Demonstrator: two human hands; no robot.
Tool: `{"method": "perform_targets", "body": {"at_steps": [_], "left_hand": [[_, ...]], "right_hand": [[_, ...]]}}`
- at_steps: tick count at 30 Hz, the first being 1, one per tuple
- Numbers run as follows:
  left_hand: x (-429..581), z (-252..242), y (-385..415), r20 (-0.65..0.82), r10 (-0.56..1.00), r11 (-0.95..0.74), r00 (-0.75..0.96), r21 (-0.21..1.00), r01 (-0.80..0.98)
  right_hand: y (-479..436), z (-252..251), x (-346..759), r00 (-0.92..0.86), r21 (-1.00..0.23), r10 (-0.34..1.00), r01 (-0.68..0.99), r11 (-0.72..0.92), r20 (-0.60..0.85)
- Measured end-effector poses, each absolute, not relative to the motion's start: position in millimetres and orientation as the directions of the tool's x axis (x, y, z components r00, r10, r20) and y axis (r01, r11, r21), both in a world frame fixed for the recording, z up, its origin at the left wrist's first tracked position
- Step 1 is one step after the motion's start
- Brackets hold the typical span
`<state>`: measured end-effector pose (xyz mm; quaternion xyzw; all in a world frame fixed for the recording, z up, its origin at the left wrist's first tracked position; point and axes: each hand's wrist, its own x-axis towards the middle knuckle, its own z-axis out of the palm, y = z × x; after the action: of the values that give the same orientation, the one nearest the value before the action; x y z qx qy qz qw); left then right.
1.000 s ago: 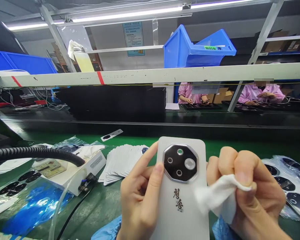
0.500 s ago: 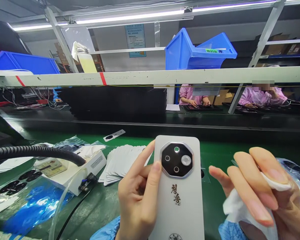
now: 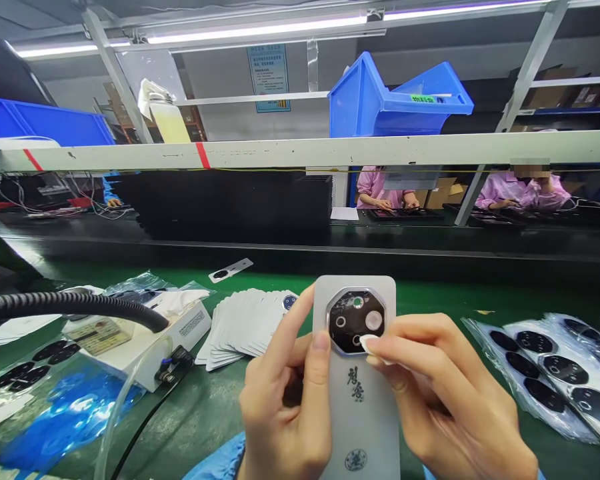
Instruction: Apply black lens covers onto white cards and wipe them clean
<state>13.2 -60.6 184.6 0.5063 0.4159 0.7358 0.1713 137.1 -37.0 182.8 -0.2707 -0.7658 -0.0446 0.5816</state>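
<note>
Green tabletop [image 3: 195,420] — left hand [image 3: 290,400] grips matte, pale phone back [image 3: 355,427]; right hand [image 3: 445,387] pinches white cloth [image 3: 369,343] at glossy octagonal camera plate [image 3: 347,321].

Phone cover [image 3: 363,427] in left hand [image 3: 290,400], right hand [image 3: 450,393] over its right edge, pile of sheets [image 3: 245,330] on table [image 3: 195,413] at left, box [image 3: 193,327] farther left, bagged parts [image 3: 555,370] at right

Left hand [image 3: 291,399] grips pale phone back [image 3: 363,423]; right hand [image 3: 453,393], white cloth [image 3: 369,343] pinched, at its dark octagonal camera plate [image 3: 356,322].
</note>
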Motion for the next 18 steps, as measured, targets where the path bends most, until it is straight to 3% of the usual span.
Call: {"method": "perform_targets", "body": {"at_steps": [5, 13, 18], "left_hand": [[12.4, 181.5, -59.6, 0.659, 0.629, -0.626, -0.412, 0.744, 0.235], [11.5, 182.8, -61.5, 0.644, 0.612, -0.599, -0.459, 0.756, 0.263], [14.0, 182.6, -63.2, 0.61, 0.602, -0.569, -0.514, 0.78, 0.26]], "right_hand": [[-40.0, 180.3, 136.0, -0.219, -0.235, 0.412, 0.555, 0.798, 0.885], [-44.0, 163.6, 141.9, -0.323, -0.049, 0.394, 0.717, 0.695, 0.86], [-43.2, 165.4, 142.6, -0.343, -0.106, 0.438, 0.675, 0.73, 0.831]]}}
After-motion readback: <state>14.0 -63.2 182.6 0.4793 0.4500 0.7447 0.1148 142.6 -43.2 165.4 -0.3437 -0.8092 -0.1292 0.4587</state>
